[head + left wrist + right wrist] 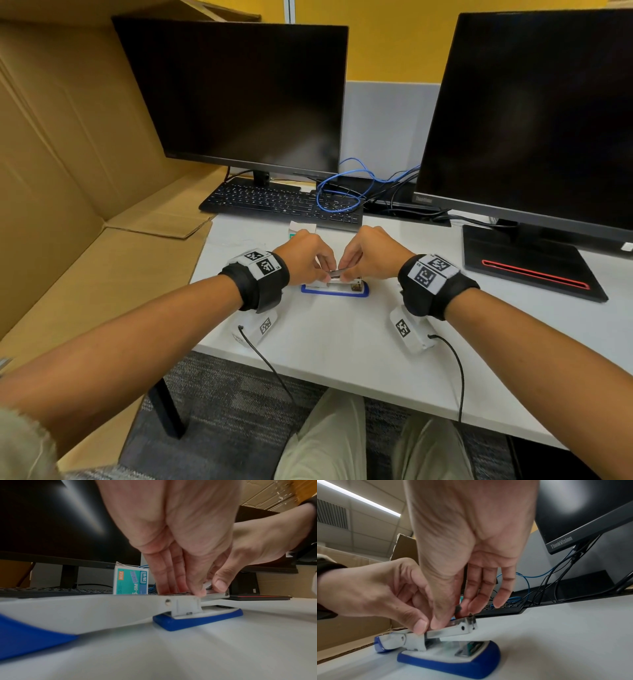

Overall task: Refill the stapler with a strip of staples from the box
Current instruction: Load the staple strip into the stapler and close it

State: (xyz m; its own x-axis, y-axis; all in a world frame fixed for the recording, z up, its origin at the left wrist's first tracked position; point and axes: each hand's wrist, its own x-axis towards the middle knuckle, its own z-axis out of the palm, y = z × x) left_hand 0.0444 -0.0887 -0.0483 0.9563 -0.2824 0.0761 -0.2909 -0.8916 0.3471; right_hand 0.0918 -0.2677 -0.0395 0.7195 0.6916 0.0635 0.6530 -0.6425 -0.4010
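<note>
The blue-and-grey stapler (335,290) lies on the white desk (342,335) with its lid (68,612) swung open to the left and its metal magazine (450,629) exposed. My left hand (325,270) and right hand (346,270) meet just above it. Each pinches one end of a grey staple strip (337,273) over the magazine. In the left wrist view my left hand's (185,591) fingertips reach down to the magazine's rear, near the hinge. The right hand (452,615) holds the strip's front part. The teal staple box (130,580) stands just behind the left hand.
A black keyboard (284,204) lies behind the hands, under a dark monitor (239,96). A second monitor (534,113) stands on a black base (527,263) at the right. Blue cables (342,185) loop between them. Flattened cardboard (68,171) borders the desk's left edge.
</note>
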